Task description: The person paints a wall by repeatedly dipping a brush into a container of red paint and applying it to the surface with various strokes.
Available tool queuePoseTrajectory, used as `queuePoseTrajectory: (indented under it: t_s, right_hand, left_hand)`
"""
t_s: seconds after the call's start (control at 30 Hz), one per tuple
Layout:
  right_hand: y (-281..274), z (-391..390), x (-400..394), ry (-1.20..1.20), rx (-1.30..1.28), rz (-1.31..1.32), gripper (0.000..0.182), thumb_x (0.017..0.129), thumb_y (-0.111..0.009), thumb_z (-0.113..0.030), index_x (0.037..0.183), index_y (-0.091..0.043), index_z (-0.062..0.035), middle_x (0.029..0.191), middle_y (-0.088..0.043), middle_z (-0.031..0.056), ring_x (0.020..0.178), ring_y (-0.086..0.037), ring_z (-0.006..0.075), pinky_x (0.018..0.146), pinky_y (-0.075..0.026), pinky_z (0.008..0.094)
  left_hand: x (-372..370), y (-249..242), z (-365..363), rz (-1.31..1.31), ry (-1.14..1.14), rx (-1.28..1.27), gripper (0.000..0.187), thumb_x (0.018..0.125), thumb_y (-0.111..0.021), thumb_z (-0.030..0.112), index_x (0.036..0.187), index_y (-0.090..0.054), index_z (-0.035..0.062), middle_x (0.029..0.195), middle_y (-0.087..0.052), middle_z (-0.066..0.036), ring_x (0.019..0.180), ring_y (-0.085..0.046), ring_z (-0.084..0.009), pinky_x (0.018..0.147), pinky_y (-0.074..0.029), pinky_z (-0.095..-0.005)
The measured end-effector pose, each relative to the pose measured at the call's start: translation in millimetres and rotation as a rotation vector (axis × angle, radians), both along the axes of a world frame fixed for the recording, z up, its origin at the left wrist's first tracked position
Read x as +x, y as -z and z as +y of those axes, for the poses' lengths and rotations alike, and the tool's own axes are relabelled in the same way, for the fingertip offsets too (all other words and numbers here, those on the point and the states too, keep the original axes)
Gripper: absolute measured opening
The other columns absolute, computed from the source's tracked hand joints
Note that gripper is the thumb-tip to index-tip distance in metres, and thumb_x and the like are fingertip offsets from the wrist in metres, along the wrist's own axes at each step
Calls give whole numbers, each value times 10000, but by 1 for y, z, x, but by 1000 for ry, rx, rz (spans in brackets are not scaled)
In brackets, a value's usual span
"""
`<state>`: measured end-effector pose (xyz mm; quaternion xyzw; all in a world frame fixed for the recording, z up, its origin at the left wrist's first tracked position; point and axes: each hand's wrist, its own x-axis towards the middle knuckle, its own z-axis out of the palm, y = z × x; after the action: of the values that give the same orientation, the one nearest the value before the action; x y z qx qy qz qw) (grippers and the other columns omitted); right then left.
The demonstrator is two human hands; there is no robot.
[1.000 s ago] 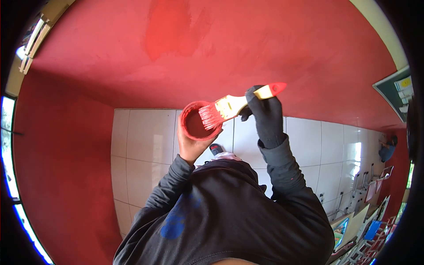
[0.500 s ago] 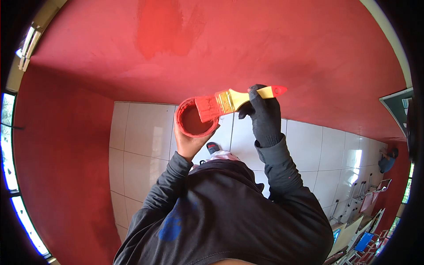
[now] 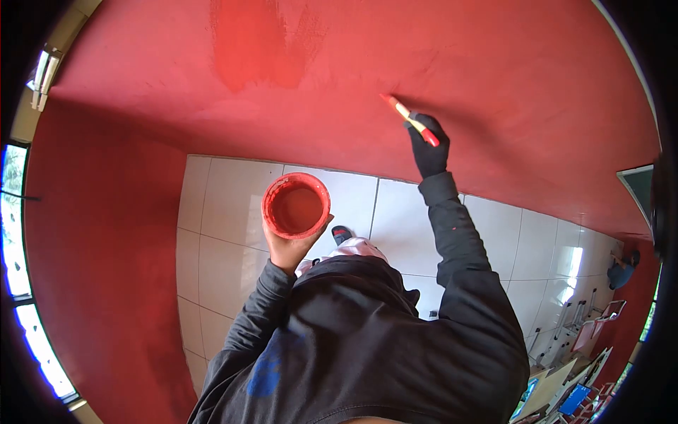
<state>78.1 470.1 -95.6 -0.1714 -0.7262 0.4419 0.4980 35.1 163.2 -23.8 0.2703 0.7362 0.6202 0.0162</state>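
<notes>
My bare left hand (image 3: 291, 249) is wrapped round a round paint pot (image 3: 265, 206), its rim smeared red and red paint (image 3: 298, 208) inside. In a black glove, my right hand (image 3: 431, 145) grips a paintbrush (image 3: 402, 111) by its yellow, red-tipped handle. The brush appears edge-on, its red bristles right at the red wall (image 3: 353, 120) in front of me. Farther up the wall, to the left, is a brighter, wet-looking red patch (image 3: 258, 46).
White floor tiles (image 3: 226, 219) run along the wall's foot. A second red wall (image 3: 106, 261) stands at left, beside windows (image 3: 14, 219). Chairs and desks (image 3: 575, 367) are stacked at lower right. Another person (image 3: 621, 270) is low down at far right.
The paintbrush has gone from the pot's rim up and right to the wall, turning edge-on in my right hand. My left hand and the pot have shifted slightly left.
</notes>
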Motion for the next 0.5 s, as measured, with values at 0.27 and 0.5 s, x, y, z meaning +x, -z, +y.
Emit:
queuePoseTrajectory:
  t_s: [0.27,0.5]
  right_hand:
    - [-59,21,27,226,697,59,278,699,-720,33,938,-646,-87,1015,-627,96,946,-613,271,795,-518,343]
    - [40,18,-6,158,570,-161,247,715,-745,-97,949,-670,-116,1032,-602,86,970,-572,292,820,-462,390]
  left_hand:
    - [9,5,-5,-16,-128,-30,742,569,-889,156,1183,-493,26,1125,-574,-104,1019,-577,-207,856,-489,-344]
    - [15,3,-11,-79,-150,-47,772,557,-897,156,1195,-482,30,1141,-559,-103,1028,-565,-209,858,-489,-342]
